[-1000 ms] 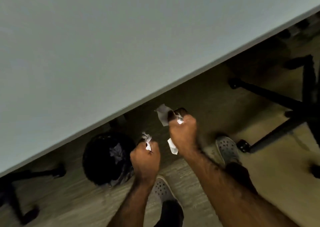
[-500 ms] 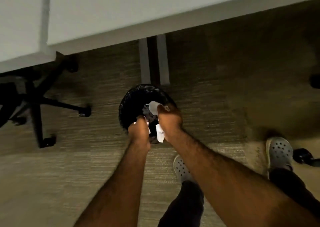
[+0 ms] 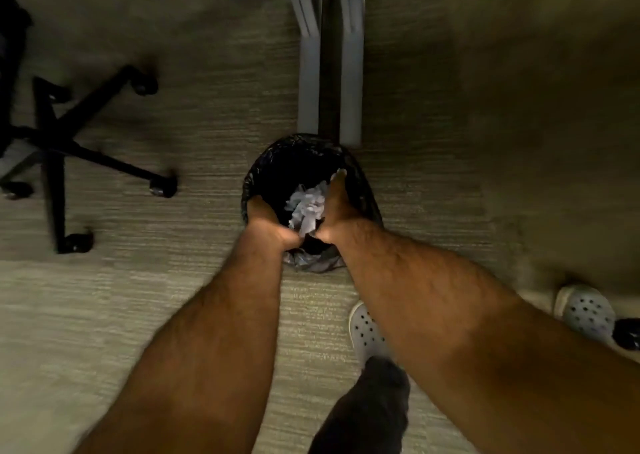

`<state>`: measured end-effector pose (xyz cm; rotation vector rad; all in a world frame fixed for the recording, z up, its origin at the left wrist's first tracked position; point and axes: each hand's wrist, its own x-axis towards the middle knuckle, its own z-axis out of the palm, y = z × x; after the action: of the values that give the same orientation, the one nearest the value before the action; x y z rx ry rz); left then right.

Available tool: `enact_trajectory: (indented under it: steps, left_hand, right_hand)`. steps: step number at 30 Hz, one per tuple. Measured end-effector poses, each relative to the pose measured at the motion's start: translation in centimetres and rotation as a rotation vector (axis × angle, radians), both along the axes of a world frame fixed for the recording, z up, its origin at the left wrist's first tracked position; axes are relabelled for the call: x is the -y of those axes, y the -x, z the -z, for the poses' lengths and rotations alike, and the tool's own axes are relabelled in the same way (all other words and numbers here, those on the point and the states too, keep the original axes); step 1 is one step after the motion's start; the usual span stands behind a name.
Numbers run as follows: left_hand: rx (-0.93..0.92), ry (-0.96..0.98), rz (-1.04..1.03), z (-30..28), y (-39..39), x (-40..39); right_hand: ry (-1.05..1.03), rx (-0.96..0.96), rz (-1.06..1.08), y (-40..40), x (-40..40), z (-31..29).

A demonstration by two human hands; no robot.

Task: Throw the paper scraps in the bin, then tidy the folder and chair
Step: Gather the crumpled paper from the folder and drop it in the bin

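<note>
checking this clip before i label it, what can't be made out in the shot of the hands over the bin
Head view only:
- Fingers of the left hand and right hand: they point down into the bin, so whether they still touch the paper scraps is unclear.
- Bin floor: dark liner and scraps hide it.
- Chair: only the wheeled base shows; the left edge cuts off the rest.
- Folder: not in view.
</note>
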<state>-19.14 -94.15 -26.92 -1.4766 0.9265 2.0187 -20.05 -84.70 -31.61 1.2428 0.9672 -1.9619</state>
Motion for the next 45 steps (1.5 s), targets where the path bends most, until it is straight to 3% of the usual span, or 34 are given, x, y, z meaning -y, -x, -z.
enact_trajectory:
  steps: [4, 8, 12, 18, 25, 30, 38, 45]
  left_hand:
    - [-0.115, -0.057, -0.025, -1.7, -0.1, -0.2]
    - [-0.059, 0.024, -0.059, -3.4, -1.4, -1.9]
    - [-0.017, 0.106, 0.041, -5.6, -3.1, -4.2]
    - [-0.157, 0.360, 0.432, -11.7, -5.2, -11.0]
    - [-0.296, 0.473, 0.772, -16.4, -4.2, -22.9]
    - [-0.416, 0.487, 1.097, -21.5, -5.1, -34.5]
    - [-0.839, 0.565, 1.623, -25.0, -8.7, -52.4]
    - [-1.000, 0.441, 1.870, -26.3, -13.8, -65.9]
  right_hand:
    - [-0.049, 0.012, 0.028, -0.1, -0.4, -0.3]
    - [-0.064, 0.018, 0.024, -1.0, -2.4, -6.0]
    - [-0.045, -0.032, -0.066, -2.9, -4.8, -9.6]
    - [-0.094, -0.107, -0.040, -4.9, -11.5, -14.6]
    - [-0.344, -0.164, 0.087, -6.0, -23.8, -20.7]
    - [-0.553, -0.135, 0.162, -8.2, -35.2, -24.6]
    - [-1.102, -0.052, 0.192, -14.6, -52.5, -29.7]
    - [-1.252, 0.028, 0.448, -21.1, -66.0, -32.4]
